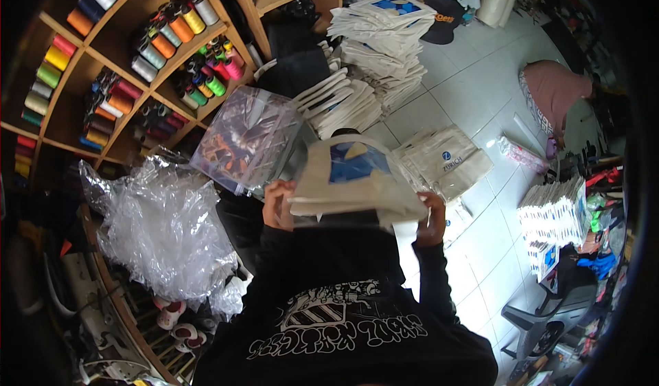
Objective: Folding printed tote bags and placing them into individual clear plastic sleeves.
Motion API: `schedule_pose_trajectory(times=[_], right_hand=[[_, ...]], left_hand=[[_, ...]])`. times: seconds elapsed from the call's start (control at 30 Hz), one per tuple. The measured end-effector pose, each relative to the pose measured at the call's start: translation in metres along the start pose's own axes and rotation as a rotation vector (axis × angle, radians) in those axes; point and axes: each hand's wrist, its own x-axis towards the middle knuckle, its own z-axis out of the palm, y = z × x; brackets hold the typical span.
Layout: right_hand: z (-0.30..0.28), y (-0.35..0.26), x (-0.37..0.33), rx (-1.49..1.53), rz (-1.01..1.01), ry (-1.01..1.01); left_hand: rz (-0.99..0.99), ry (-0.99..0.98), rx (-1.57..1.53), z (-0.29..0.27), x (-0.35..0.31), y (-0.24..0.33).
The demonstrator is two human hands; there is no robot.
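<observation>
While tote bag [360,187] in hands [277,205] [432,218], spools [180,29] in shelving [189,55].

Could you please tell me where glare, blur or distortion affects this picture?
In the head view, fisheye distortion bows the wooden shelves; glare whitens floor tiles beside the right hand; clear plastic glints; the held bag looks slightly blurred; corners go black.

Cream bag [357,195] printed in blue; black shirt [350,279] patterned white
</observation>
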Motion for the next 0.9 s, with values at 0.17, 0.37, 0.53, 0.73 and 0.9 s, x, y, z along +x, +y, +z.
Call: schedule_pose_trajectory(times=[0.17,0.37,0.53,0.73,0.9], right_hand=[[0.021,-0.002,0.008,0.187,0.027,0.162],[0.052,-0.037,0.140,0.369,-0.044,0.026],[0.093,-0.098,0.224,0.576,-0.161,-0.030],[0.162,-0.119,0.221,0.684,-0.348,-0.065],[0.243,-0.022,0.140,0.473,-0.382,-0.185]], left_hand=[[-0.093,0.114,-0.142,0.006,-0.005,0.009],[-0.421,0.152,-0.302,-0.005,0.102,0.034],[-0.127,0.167,-0.318,-0.052,0.175,0.068],[0.132,0.267,-0.204,-0.126,0.172,0.062],[0.168,0.323,0.264,-0.182,0.082,-0.042]])
